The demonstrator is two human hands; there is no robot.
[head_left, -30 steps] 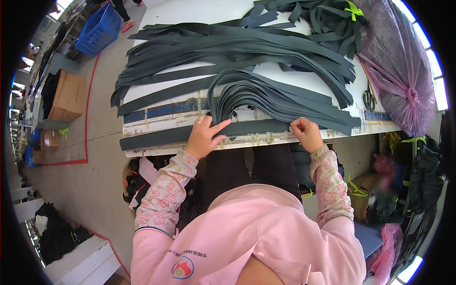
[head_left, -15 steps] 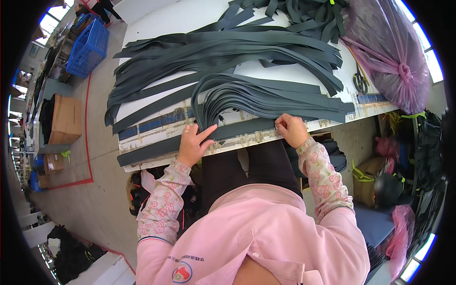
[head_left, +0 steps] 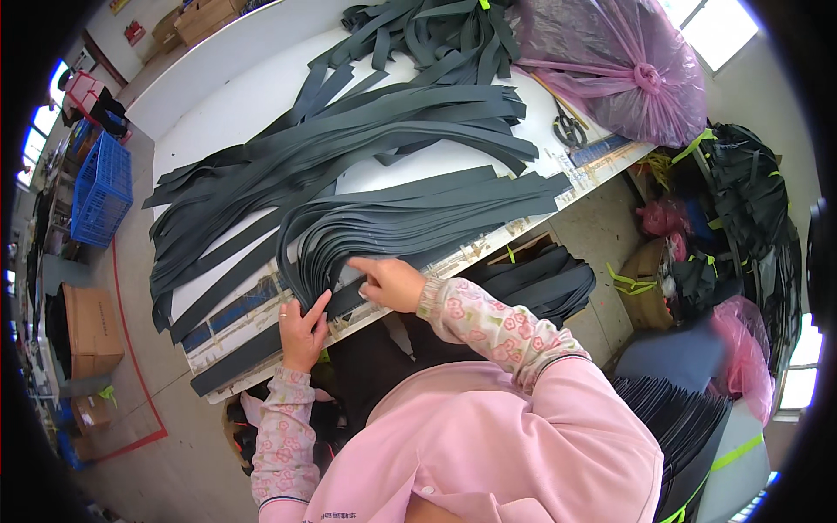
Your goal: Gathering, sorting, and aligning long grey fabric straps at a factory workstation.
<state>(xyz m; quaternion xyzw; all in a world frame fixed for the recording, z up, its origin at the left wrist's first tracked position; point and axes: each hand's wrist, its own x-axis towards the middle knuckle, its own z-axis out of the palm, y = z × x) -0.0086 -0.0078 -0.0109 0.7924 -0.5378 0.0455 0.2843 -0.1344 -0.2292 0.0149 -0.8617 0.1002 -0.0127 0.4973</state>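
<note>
A bundle of flat, dark grey strips [head_left: 436, 213] lies curved along the near part of the white table, its bent left end turned toward me. My left hand [head_left: 302, 338] holds that bent end between thumb and fingers. My right hand [head_left: 392, 283] is just right of the bend. Its index finger is stretched out against the strips; the other fingers are partly curled and nothing shows in them. Under both hands a single dark strip [head_left: 228, 364] runs along the table's near edge, partly hidden by the hands and the bundle.
More loose strips [head_left: 349, 122] spread across the white table [head_left: 218, 96], with a tangled heap [head_left: 436, 39] behind. Scissors [head_left: 568, 129] and a tied pink plastic bag [head_left: 645, 78] are at the right. Folded dark strips [head_left: 545, 283] sit below the edge. A blue crate [head_left: 100, 192] stands left.
My right hand has left the single strip's edge and moved left to the bundle's bend. My left hand stays at the bent end. The whole view has turned and shifted.
</note>
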